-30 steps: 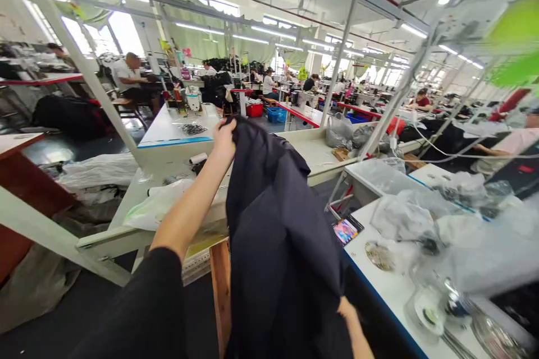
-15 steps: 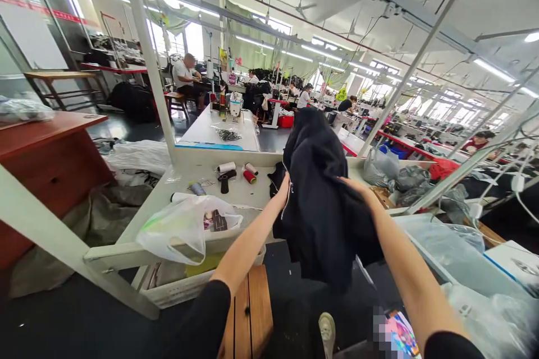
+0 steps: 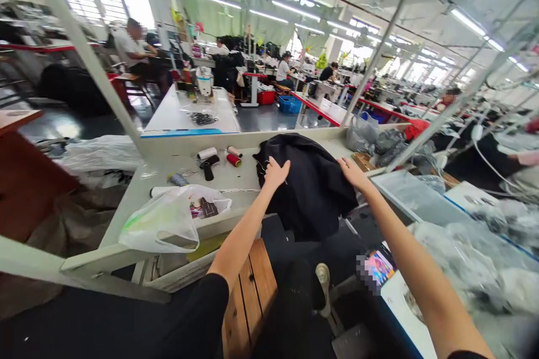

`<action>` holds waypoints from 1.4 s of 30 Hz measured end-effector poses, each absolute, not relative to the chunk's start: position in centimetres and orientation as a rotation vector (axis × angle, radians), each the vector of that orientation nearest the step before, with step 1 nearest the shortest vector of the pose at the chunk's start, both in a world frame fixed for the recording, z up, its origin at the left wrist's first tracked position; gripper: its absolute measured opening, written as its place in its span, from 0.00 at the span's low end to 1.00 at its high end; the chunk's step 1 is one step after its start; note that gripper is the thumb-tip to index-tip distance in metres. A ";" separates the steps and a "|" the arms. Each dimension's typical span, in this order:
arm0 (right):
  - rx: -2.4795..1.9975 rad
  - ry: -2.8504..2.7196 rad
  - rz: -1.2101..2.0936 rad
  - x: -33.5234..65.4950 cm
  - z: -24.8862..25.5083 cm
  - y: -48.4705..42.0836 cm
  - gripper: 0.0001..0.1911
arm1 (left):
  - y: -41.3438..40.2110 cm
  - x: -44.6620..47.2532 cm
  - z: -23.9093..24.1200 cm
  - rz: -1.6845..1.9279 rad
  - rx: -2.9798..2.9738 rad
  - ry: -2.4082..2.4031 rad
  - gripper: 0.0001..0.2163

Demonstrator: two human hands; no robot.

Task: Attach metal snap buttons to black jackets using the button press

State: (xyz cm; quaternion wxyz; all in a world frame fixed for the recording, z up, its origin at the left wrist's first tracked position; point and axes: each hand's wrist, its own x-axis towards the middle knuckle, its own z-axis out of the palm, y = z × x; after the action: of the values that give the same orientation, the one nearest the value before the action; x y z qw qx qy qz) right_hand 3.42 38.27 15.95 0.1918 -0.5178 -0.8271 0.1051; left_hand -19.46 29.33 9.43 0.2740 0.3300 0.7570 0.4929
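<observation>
A black garment [image 3: 309, 185] lies bunched on the pale worktable, its lower part hanging over the front edge. My left hand [image 3: 275, 173] rests at the garment's left side, thumb and fingers apart, open. At the right edge of the cloth is my right hand [image 3: 352, 173], with its fingers stretched along the fabric; its fingertips touch the garment and it looks open. Thread spools, among them a red spool [image 3: 233, 160] and a black spool [image 3: 206, 170], lie on the table left of the garment.
A white plastic bag [image 3: 164, 221] sits at the table's front left. Grey plastic bags [image 3: 362, 133] lie at the right, beside a slanting metal post [image 3: 385, 39]. A wooden stool [image 3: 252, 291] stands below, and a phone [image 3: 381, 266] lies lower right. Co-workers sit farther back.
The black garment, held up between both hands before, has come down onto the table. Both hands have loosened from it. The view has turned to the right and downward.
</observation>
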 end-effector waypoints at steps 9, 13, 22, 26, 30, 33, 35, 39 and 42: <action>-1.361 -1.820 0.710 17.0 3.1 10.6 0.25 | 20.3 -15.4 5.6 1.765 1.328 2.018 0.25; -1.742 -1.425 0.924 24.0 -6.0 -2.0 0.22 | 13.2 -7.2 2.0 1.961 1.676 1.797 0.17; -2.215 -0.580 0.573 29.2 -2.3 -27.6 0.20 | -4.4 14.5 -11.4 0.047 1.762 0.398 0.13; -2.396 -0.346 0.160 31.1 2.5 -36.4 0.20 | -8.0 19.1 -15.4 -0.278 1.685 0.277 0.19; -2.912 0.230 -0.353 35.4 1.7 -47.6 0.30 | -7.2 22.5 -17.3 -0.314 1.726 0.343 0.24; -3.045 0.730 -0.243 39.6 -0.7 -56.0 0.45 | -5.6 24.2 -18.2 -0.317 1.779 0.400 0.25; -3.037 0.936 -0.153 42.6 -2.0 -60.3 0.50 | -4.7 24.8 -18.8 -0.322 1.824 0.439 0.24; -3.072 1.021 0.032 48.8 -3.5 -63.6 0.56 | -4.2 24.9 -19.7 -0.348 1.795 0.547 0.26; -3.109 0.998 0.066 53.0 -4.1 -62.3 0.55 | -5.3 24.4 -19.0 -0.338 1.726 0.680 0.25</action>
State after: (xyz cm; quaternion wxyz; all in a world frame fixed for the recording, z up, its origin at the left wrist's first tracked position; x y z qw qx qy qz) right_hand 53.02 -62.33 -4.09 -0.0623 -0.9501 0.3050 0.0203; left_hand 24.36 -5.32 -19.01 0.5877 0.7406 0.2917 -0.1449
